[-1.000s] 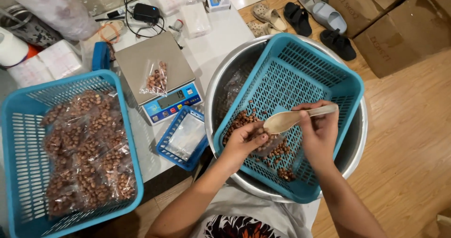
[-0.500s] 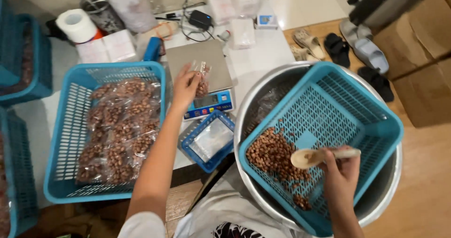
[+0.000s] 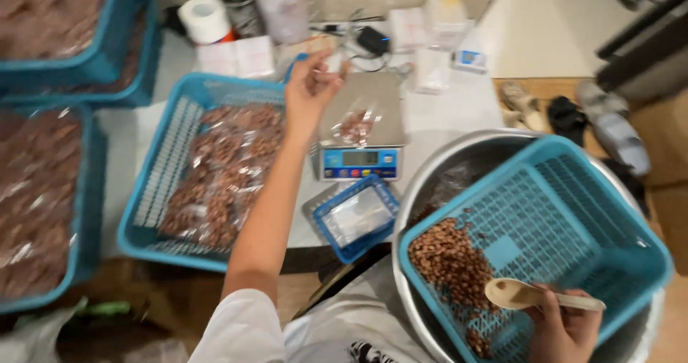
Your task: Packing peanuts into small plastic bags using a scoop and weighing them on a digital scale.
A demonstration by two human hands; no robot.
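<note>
Since half a second ago, the left hand has lifted the small clear bag of nuts above the scale, pinching its top; the right hand grips a wooden spoon over the lower-right blue basket.

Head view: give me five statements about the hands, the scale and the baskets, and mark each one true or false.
1. The right hand holds a wooden spoon. True.
2. The left hand is above the digital scale, holding the top of a small clear bag of nuts. True.
3. The spoon is heaped with nuts. False: its bowl looks empty.
4. The loose nuts lie in the blue basket that sits inside a metal bowl. True.
5. The basket left of the scale is empty. False: it holds filled clear bags of nuts.
</note>
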